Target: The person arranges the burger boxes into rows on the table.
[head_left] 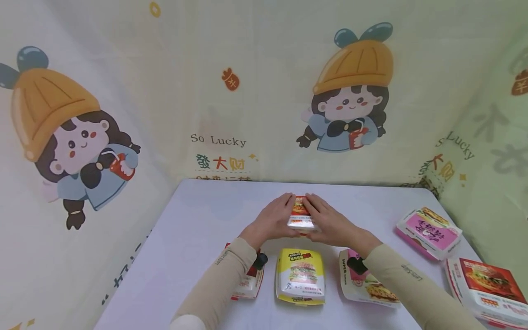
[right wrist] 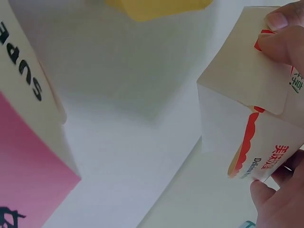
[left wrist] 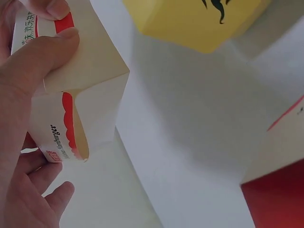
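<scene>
Between my two hands, a red-and-white hamburger box [head_left: 300, 221] is held near the far part of the table. My left hand [head_left: 270, 222] grips its left side and my right hand [head_left: 335, 225] its right side. In the left wrist view, the thumb presses on the box's [left wrist: 95, 57] face by a red tab, with fingers spread along the other side. The right wrist view shows the right thumb on the same face of the box [right wrist: 237, 80]. The side flaps are folded in, and its burger picture is partly covered by fingers.
Nearer me, a yellow burger box [head_left: 301, 277] stands between a red box [head_left: 249, 285], partly behind my left forearm, and a pink box [head_left: 359, 286] by my right forearm. At right lie another pink box [head_left: 429, 233] and a red-and-white box [head_left: 491, 293]. Printed cloth [head_left: 272, 105] hangs behind.
</scene>
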Demonstrator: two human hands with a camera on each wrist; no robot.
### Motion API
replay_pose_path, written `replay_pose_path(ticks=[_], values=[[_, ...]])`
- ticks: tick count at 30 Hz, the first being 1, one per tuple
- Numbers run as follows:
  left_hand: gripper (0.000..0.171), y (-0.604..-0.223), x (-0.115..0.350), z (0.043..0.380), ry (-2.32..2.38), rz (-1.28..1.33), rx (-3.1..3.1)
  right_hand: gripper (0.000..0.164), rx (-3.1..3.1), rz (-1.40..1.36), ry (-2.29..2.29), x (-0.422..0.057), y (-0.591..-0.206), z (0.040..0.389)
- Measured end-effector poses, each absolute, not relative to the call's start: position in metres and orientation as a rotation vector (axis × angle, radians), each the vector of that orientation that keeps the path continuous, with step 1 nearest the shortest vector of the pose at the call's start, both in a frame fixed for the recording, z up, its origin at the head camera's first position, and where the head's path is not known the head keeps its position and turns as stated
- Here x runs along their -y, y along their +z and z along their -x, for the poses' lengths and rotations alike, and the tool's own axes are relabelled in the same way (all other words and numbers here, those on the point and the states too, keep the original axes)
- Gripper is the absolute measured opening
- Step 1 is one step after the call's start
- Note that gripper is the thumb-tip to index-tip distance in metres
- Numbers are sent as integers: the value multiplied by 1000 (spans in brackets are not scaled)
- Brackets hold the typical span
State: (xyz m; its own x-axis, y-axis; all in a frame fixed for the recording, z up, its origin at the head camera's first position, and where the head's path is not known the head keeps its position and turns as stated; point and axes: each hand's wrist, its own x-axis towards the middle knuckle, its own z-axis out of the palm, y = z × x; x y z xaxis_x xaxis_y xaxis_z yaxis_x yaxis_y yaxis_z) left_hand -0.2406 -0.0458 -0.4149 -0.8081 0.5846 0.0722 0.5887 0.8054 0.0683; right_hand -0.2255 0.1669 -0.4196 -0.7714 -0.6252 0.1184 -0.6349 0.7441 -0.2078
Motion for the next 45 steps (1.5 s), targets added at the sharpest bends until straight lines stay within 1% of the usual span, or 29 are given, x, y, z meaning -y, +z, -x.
replay_pose_path(ticks=[12, 20, 29, 40, 45], values=[[104, -417, 58, 241, -135, 976, 2908, 98, 2901, -1058, 366, -158, -420, 224], [108, -423, 71, 240, -177, 912, 2940, 96, 2875, -1067, 353, -145, -423, 224], [104, -426, 90, 238, -238, 921, 2930, 96, 2951, -1056, 369, -126, -424, 226], [109, -428, 110, 236, -143, 888, 2946, 93, 3015, -1073, 397, -107, -421, 226], [109, -428, 118, 234, -169, 890, 2948, 92, 3042, -1074, 370, -99, -421, 227]])
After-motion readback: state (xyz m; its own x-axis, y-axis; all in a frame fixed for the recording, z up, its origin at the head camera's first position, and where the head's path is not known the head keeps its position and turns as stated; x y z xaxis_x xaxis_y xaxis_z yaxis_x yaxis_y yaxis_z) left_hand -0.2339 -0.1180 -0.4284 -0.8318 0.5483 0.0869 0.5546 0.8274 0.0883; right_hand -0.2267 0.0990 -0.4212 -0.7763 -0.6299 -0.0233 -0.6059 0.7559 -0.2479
